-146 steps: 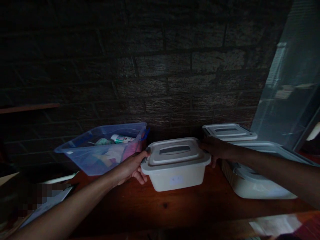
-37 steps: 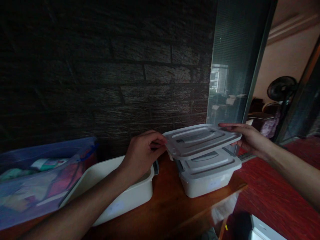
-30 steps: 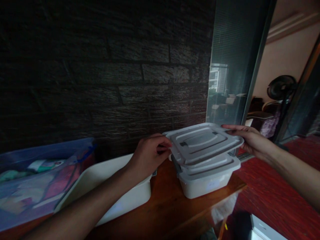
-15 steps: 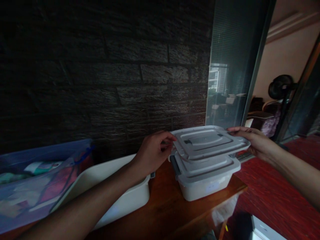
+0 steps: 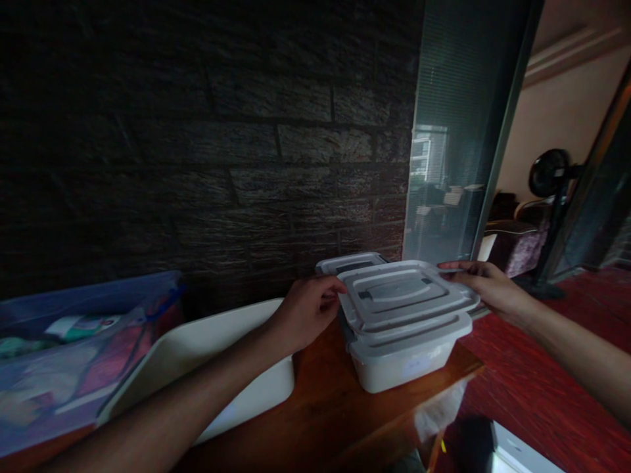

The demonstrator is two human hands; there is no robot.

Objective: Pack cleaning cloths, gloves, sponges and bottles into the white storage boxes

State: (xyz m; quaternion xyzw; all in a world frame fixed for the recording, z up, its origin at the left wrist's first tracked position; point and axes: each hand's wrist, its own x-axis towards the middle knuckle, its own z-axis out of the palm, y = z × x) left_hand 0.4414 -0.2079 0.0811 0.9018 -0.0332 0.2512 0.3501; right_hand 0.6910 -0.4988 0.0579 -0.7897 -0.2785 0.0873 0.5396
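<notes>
My left hand (image 5: 308, 312) pinches the near-left rim of a loose pale plastic lid (image 5: 399, 290), fingertips curled in close to the thumb, while my right hand (image 5: 488, 284) grips the opposite end, fingers reaching along its edge. The lid lies nearly level over a smaller lidded box (image 5: 404, 369) at the bench's (image 5: 315, 401) right end; whether the two touch, I cannot tell. Just to the left sits an open cream bin (image 5: 269, 391), beside a blue-tinted tub (image 5: 34, 417) of mixed contents, beneath a dark brick wall (image 5: 276, 151).

The lid looks light for its breadth, a thin, fairly stiff moulding that would probably flex a little if held by one corner alone. Its smooth face could slide under flat fingers, so the raised rim at the two short ends offers the surest hold, thumbs above and fingertips below. It seems unlikely to break, though hard twisting might strain the edge.
</notes>
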